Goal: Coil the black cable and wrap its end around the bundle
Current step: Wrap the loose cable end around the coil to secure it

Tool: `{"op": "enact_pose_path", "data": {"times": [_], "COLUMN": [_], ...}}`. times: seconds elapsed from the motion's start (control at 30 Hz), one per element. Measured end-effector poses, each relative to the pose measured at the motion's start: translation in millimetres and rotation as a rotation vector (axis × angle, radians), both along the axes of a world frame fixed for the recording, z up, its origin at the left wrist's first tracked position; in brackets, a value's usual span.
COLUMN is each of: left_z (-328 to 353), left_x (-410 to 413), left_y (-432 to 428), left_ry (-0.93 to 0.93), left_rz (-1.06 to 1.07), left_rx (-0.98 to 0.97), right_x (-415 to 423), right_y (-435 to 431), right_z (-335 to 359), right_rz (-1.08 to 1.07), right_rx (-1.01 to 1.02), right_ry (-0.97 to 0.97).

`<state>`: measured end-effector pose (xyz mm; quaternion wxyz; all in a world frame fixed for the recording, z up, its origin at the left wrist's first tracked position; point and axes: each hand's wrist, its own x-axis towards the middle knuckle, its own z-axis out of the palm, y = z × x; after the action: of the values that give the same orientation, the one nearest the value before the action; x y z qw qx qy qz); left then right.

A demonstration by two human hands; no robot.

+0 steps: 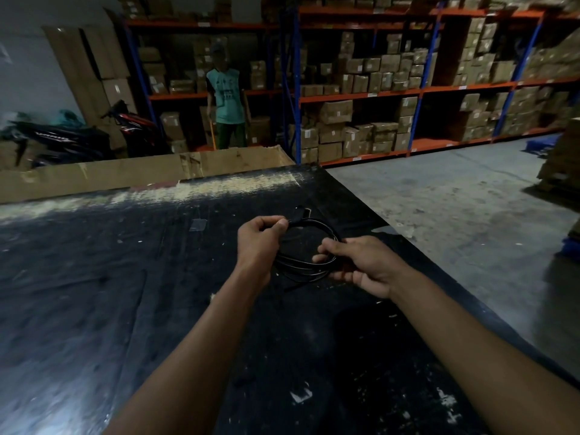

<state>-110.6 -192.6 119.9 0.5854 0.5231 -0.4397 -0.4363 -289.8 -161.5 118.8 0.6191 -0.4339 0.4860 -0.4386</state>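
Observation:
The black cable (309, 226) hangs in several loops just above the dark table (125, 277), held between both hands. My left hand (259, 238) pinches the loops at their far left side, thumb and fingers closed. My right hand (361, 262) grips the near right side of the coil, fingers curled around the strands. One plug end (302, 211) sticks out beyond the left hand. A short loose end (295, 287) trails below the coil toward the table. The cable is hard to tell apart from the black tabletop.
A cardboard wall (141, 174) runs along the table's far edge. The table's right edge (408, 246) drops to a concrete floor. A person (227, 98) stands by shelves of boxes (361, 89). A scooter (62, 136) is parked at the far left.

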Motion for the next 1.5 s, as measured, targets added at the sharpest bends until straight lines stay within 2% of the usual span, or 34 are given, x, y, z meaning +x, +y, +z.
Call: {"op": "enact_pose_path", "data": {"times": [0.07, 0.13, 0.2, 0.27, 0.33, 0.43, 0.57, 0.77, 0.83, 0.9, 0.97, 1.07, 1.13, 1.2, 1.27, 1.4, 1.5], "left_z": [-2, -5, -7, -5, -8, -14, -20, -20, -12, 0, 10, 20, 24, 30, 35, 39, 34], "left_x": [0, -1, 1, 4, 7, 14, 17, 16, 14, 15, 15, 17, 19, 21, 20, 16, 10], "left_y": [1, 6, 15, 26, 36, 41, 39, 37, 37, 32, 26, 16, 8, 2, 1, 1, 3], "left_ry": [-0.183, -0.551, -0.833, -0.918, -1.108, -1.533, -1.705, -1.561, -1.445, -1.263, -0.975, -0.485, -0.325, -0.291, -0.290, -0.174, -0.123], "left_rz": [-0.012, 0.025, 0.098, -0.015, -0.199, -0.361, -0.470, -0.536, -0.627, -0.699, -0.770, -0.834, -0.843, -0.866, -0.894, -0.947, -0.864], "left_rx": [-0.022, -0.093, -0.297, -0.543, -0.642, -0.577, -0.488, -0.561, -0.437, -0.224, -0.023, 0.281, 0.412, 0.488, 0.524, 0.567, 0.531], "right_x": [1, 2, 2, -1, -4, -5, 0, 3, -1, -7, -13, -16, -13, -12, -11, -14, -16], "right_y": [0, 0, -2, -3, -5, -7, -7, -7, -5, -5, -6, 3, 11, 13, 13, 10, 11], "right_z": [0, -1, -3, -2, -1, 1, 0, -1, -1, -4, -4, 2, 0, -5, -7, -5, -9], "right_rz": [-0.040, -0.079, -0.095, -0.113, -0.123, -0.117, -0.127, -0.164, -0.156, -0.185, -0.227, 0.037, 0.189, 0.188, 0.113, -0.001, -0.027], "right_rx": [0.005, 0.003, 0.001, -0.007, -0.005, 0.014, 0.046, 0.085, 0.072, -0.045, -0.285, -0.596, -0.718, -0.883, -0.983, -1.033, -1.022], "right_ry": [-0.005, 0.005, 0.035, 0.072, 0.079, 0.061, 0.012, 0.007, 0.188, 0.513, 0.786, 0.772, 0.819, 0.941, 0.981, 1.003, 1.091]}}
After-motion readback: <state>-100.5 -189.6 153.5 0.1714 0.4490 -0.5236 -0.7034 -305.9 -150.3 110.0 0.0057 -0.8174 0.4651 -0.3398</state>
